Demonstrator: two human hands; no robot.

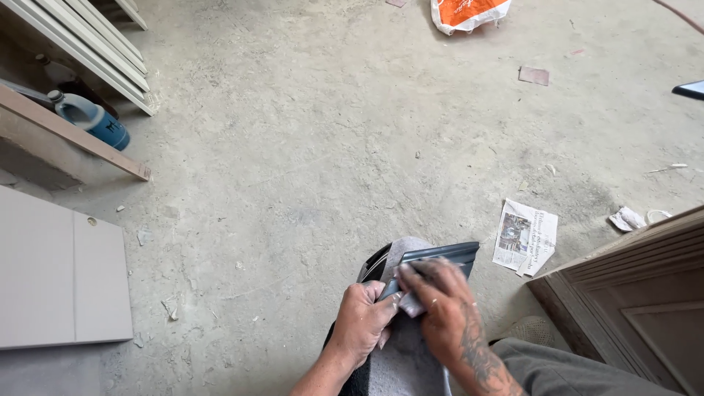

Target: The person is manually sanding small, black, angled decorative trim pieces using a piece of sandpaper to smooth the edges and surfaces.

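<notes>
My left hand (364, 323) grips the near end of a short grey moulded strip (440, 257) that lies across my knee. A grey cloth (405, 352) covers the knee under the strip. Pressed flat on the strip's top face is my right hand (436, 301), its fingers closed on a small pale pad, likely sandpaper (411, 303). The strip's far end points up and to the right, past both hands. A dark shoe edge (372, 265) shows just behind the cloth.
Bare dusty concrete floor (308, 147) all around. Grey flat panels (59, 271) lie at left, a blue jug (92, 117) and a wooden plank (73, 132) behind them, white slats (88, 44) beyond. A folded newspaper (524, 238) lies at right, beside a brown wooden door panel (638, 293). An orange sack (469, 13) sits at top.
</notes>
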